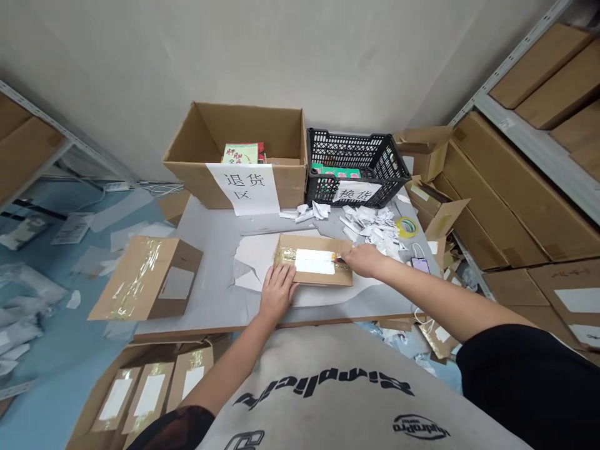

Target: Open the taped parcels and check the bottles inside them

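Note:
A small taped cardboard box [304,277] with a white label [321,261] on top lies on the table in front of me. My left hand [277,290] rests on its left front part, fingers laid over the top edge. At the right end of the box, my right hand [365,259] is closed around what looks like a box cutter [336,258]. Its yellow-orange tip is over the label, and most of the handle is hidden in my fist. Torn white paper [248,253] lies beneath the box on the table [210,275].
Behind stand a large open carton [192,181] and a black plastic crate [396,178], both with paper signs. Paper scraps [375,225], a tape roll [407,227] and a phone [420,265] lie to the right. Another taped carton [140,275] stands left; shelves hold boxes [525,181].

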### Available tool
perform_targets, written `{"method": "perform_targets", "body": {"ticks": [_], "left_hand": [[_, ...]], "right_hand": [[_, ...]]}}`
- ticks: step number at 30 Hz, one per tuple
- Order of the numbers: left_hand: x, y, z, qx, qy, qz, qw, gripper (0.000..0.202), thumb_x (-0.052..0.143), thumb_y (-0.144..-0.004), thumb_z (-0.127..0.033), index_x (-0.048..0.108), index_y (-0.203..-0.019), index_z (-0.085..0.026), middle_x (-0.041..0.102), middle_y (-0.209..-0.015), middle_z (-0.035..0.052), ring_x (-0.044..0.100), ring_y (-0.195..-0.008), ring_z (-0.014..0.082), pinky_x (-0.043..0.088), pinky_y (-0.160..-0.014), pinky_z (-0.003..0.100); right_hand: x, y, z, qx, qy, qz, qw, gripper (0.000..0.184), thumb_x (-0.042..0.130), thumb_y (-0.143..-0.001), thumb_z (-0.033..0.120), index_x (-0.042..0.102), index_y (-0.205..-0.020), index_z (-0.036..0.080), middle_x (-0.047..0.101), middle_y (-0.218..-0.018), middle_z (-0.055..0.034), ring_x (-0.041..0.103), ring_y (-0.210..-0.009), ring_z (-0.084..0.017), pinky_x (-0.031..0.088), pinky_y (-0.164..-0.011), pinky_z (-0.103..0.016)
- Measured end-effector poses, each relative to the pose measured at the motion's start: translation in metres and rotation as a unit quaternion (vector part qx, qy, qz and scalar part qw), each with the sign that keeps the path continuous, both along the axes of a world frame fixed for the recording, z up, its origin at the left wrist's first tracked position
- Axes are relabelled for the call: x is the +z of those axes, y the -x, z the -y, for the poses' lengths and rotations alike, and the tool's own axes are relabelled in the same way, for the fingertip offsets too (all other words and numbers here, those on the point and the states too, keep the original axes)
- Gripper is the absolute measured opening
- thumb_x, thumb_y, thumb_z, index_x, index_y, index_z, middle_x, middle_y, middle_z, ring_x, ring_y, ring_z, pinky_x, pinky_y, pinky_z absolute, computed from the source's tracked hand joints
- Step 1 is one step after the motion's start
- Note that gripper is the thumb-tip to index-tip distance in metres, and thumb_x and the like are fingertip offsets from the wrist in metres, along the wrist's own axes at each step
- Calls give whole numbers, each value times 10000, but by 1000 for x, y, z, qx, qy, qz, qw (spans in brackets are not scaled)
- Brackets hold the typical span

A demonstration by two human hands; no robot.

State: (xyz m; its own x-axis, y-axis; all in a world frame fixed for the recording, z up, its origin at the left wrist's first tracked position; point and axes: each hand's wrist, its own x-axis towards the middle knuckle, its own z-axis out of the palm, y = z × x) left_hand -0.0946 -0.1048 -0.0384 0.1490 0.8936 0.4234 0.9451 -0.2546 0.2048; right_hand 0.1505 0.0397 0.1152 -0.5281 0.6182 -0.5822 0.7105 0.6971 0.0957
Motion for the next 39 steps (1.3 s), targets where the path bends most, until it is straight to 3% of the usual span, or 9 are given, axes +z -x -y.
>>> {"method": "perform_targets", "body": {"ticks": [5,10,16,22,28,32,39], "left_hand": [[-1,0,1,3,7,-7,1000,491,520,-959,-305,456,-1436,-206,576,-1373,118,483,-1325,279,289,-1166,502],[0,0,0,1,6,-8,1000,493,513,-955,-315,453,-1437,-231,584,-1363,116,497,-1311,278,272,-1166,514],[28,-6,4,11,39,-23,999,423,494,-946,-343,524,-1354,-237,581,-1349,118,501,-1285,298,251,-1144,543],[52,-27,-20,7,74,-51,996,503,538,-869,-578,626,-1105,-142,578,-1238,209,505,-1197,380,389,-1005,540],[39,-62,-47,-107,48,-76,990,591,508,-903,-577,538,-1305,-145,531,-1337,189,473,-1246,355,375,-1060,491],[31,-68,-45,-100,45,-93,990,631,484,-914,-584,498,-1366,-144,515,-1351,197,466,-1249,355,355,-1072,493],[34,-68,-43,-100,81,-105,986,612,462,-924,-588,498,-1359,-157,551,-1230,172,502,-1143,316,391,-1007,468]], "right_hand": [[2,-22,2,17,-5,44,999,367,444,-901,132,602,-1230,168,686,-1093,-216,669,-1019,-327,496,-785,-431],[-4,-40,10,-6,-17,34,999,391,407,-900,110,588,-1241,171,694,-1066,-199,671,-999,-319,485,-783,-426],[-10,-62,11,-17,-25,-3,1000,363,416,-906,132,583,-1222,196,698,-1056,-171,675,-962,-308,475,-767,-404],[-20,-78,24,-40,-57,-39,997,357,409,-912,150,554,-1233,204,698,-1051,-150,683,-928,-285,474,-762,-381],[-20,-78,27,-47,-74,-44,995,335,396,-924,157,568,-1205,217,697,-1043,-145,683,-934,-281,473,-749,-368],[-17,-82,30,-57,-80,-41,994,330,396,-921,164,577,-1193,214,699,-1021,-142,686,-924,-288,477,-743,-369],[-18,-82,38,-42,-81,-23,996,369,408,-892,108,557,-1221,182,692,-1037,-171,683,-955,-294,483,-757,-376]]}}
